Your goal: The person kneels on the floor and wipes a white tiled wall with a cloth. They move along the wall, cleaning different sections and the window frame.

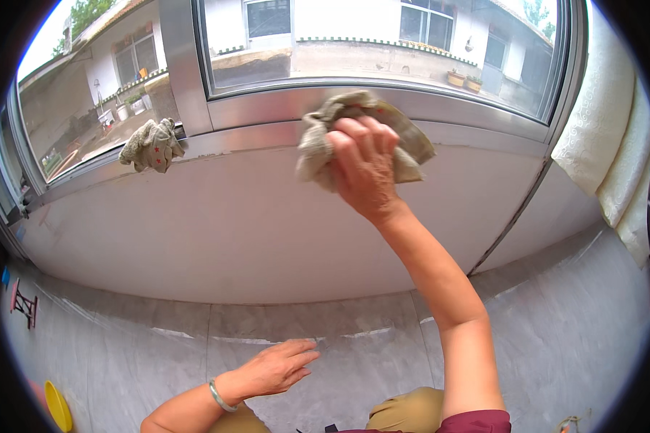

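nearby, a second rag [152, 144] sits on the sill [253, 137]; curtain [614, 144] hangs right.

Right hand [365, 162] raised, left hand [274, 368] open

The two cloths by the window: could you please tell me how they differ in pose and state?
The cloth in the right hand is gripped and pressed against the window frame; the second cloth lies bunched on the sill, untouched. The held cloth looks plain grey-beige; the second cloth shows small red marks. Both are crumpled, similar in colour.
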Demonstrator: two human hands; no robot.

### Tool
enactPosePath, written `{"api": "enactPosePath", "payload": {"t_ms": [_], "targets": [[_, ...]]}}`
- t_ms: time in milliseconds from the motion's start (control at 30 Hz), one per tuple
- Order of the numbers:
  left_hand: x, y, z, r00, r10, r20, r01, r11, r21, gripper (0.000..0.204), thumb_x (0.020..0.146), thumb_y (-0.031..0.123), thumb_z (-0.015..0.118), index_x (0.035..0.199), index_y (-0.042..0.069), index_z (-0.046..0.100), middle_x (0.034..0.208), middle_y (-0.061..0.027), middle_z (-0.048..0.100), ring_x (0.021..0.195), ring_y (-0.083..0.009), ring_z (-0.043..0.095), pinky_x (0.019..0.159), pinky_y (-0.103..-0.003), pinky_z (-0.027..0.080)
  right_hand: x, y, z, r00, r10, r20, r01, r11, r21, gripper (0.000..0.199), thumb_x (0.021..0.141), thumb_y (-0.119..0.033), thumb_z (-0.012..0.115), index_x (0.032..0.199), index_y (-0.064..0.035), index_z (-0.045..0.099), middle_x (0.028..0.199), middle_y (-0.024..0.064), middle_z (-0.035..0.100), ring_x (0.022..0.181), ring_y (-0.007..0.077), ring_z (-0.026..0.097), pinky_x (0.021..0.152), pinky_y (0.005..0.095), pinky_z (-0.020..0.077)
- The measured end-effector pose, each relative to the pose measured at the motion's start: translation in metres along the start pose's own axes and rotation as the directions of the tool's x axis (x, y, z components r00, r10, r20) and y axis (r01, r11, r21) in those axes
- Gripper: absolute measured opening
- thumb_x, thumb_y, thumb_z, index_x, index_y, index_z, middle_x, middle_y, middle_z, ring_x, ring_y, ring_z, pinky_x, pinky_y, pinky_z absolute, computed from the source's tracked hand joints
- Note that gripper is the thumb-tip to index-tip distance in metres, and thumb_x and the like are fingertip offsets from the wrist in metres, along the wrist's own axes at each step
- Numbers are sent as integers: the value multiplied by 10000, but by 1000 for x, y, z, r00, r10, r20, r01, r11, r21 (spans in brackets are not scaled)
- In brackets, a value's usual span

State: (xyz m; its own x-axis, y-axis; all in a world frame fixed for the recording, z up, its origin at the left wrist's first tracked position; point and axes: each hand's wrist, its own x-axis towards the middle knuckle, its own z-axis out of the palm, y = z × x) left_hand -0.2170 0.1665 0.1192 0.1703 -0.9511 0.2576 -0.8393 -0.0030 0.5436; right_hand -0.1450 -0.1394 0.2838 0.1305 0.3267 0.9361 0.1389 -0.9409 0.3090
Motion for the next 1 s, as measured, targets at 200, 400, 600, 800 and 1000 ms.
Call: {"api": "enactPosePath", "payload": {"t_ms": [200,400,600,800,1000], "targets": [[7,-12,4,972,-83,222,97,994,-52,375,953,203,620,1277,21,569,1291,-163,593,1151,-342,580,946,-407,508,25,-43,92,855,-480,198,515,740,-432,423,914,-120,502,1329,-48,548,1472,84,452,1392,282,406,1169,387,365],[30,-37,18,886,-194,422,252,964,-87,428,998,272,554,1343,22,520,1248,-180,596,1133,-355,572,955,-418,482,2,-9,75,857,-472,208,499,860,-106,463,955,-105,465,1416,-58,483,1523,53,408,1423,182,365,1177,327,353],[20,-59,28,838,-278,470,339,940,-47,454,1008,292,533,1367,17,500,1254,-187,589,1134,-364,569,963,-431,471,-20,32,44,899,-431,82,436,898,-63,394,853,-114,611,1240,-139,675,1420,-5,544,1292,180,527,1116,354,430],[11,-74,30,792,-338,508,404,915,-22,472,1015,311,513,1378,10,486,1272,-191,579,1152,-367,563,974,-438,466,-59,77,1,927,-336,169,354,931,-93,360,828,-96,607,1175,-108,704,1370,40,583,1228,230,562,1062,373,429],[0,-69,17,739,-395,545,477,879,-10,463,1018,300,510,1385,20,483,1266,-182,585,1157,-368,562,967,-445,467,-128,126,-39,921,-188,340,260,949,-179,368,909,-202,531,1214,-35,651,1371,152,541,1269,389,498,1092,500,370]]}}
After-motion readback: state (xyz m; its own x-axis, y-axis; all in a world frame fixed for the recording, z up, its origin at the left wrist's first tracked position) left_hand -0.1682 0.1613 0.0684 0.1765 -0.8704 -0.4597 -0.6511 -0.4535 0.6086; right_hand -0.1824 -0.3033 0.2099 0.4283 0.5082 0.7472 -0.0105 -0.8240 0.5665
